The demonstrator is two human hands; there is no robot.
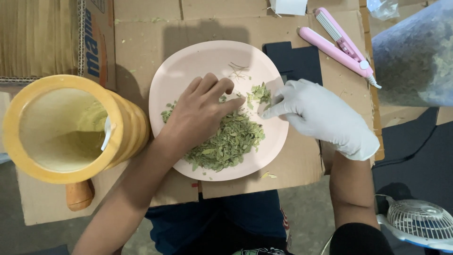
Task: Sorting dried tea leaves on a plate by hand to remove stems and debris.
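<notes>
Flattened brown cardboard (302,160) covers the work surface, with a round pale pink plate (188,61) at centre frame holding dried green leaves (226,144). Bare left hand (198,113) rests loosely curled on the leaves; white-gloved right hand (321,115) pinches leaf bits at the plate's right side.

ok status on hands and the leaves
Left hand bare, resting on dried green leaves. Right hand gloved, pinching leaves. Pink plate under both. Nothing blocking.

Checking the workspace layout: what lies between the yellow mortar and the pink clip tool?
In the head view, the pink plate with dried green leaves lies between the mortar and clip tool.
</notes>
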